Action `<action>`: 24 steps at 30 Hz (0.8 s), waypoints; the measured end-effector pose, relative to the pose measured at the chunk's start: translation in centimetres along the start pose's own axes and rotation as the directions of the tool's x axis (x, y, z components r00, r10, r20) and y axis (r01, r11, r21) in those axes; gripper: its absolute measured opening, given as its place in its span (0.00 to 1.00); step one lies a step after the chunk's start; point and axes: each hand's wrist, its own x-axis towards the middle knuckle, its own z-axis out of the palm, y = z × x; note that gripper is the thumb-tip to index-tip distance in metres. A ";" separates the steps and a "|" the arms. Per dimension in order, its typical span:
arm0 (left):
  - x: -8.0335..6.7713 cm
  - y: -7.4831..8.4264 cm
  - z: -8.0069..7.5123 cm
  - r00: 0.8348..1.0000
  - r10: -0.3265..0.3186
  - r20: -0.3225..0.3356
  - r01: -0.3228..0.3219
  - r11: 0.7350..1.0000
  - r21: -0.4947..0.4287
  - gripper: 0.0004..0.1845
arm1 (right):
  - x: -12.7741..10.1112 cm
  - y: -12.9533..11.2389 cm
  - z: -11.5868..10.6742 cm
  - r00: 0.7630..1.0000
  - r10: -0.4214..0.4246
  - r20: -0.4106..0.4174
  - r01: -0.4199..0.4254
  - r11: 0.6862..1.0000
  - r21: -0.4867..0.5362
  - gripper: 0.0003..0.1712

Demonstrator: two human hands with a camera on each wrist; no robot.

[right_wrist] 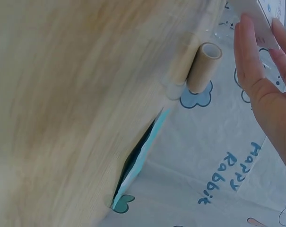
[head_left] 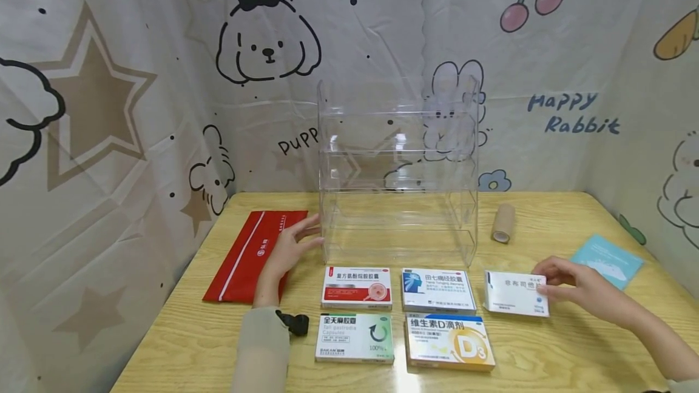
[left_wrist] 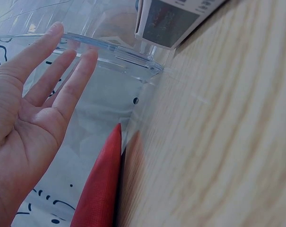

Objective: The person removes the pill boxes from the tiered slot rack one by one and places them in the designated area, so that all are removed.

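A clear plastic tiered rack [head_left: 398,250] stands on the wooden table. Against its left side, my left hand [head_left: 291,248] rests its fingertips; the left wrist view shows those fingers extended at the rack's edge. My right hand [head_left: 581,290] pinches a white medicine box [head_left: 513,297] by its right end, and in the right wrist view this box [right_wrist: 256,16] is held off the table. Before the rack lie a red-and-white medicine box [head_left: 356,296], a white-and-blue one [head_left: 438,299], a green-and-white one [head_left: 354,344] and a yellow-and-white vitamin D box [head_left: 450,350].
A red flat pouch [head_left: 248,262] lies left of the rack, beside my left forearm. To the right of the rack is a brown cardboard tube [head_left: 503,223]. A light blue packet [head_left: 614,259] lies behind my right hand. Printed curtains hang around the table.
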 end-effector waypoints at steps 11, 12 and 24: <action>0.1 -0.2 -0.1 1.000 -0.001 0.006 0.001 1.000 0.003 0.33 | 0.7 0.9 -0.3 0.994 0.026 0.111 -0.026 1.000 -0.008 0.16; 0.1 -0.2 -0.1 1.000 -0.002 0.005 0.002 1.000 0.001 0.33 | 0.9 0.9 -0.2 0.993 0.040 0.113 -0.037 0.999 -0.027 0.17; -1.0 2.6 -0.1 0.999 -0.018 0.031 0.018 1.000 0.010 0.34 | 1.8 1.1 0.1 0.981 0.120 0.151 -0.110 0.991 -0.071 0.23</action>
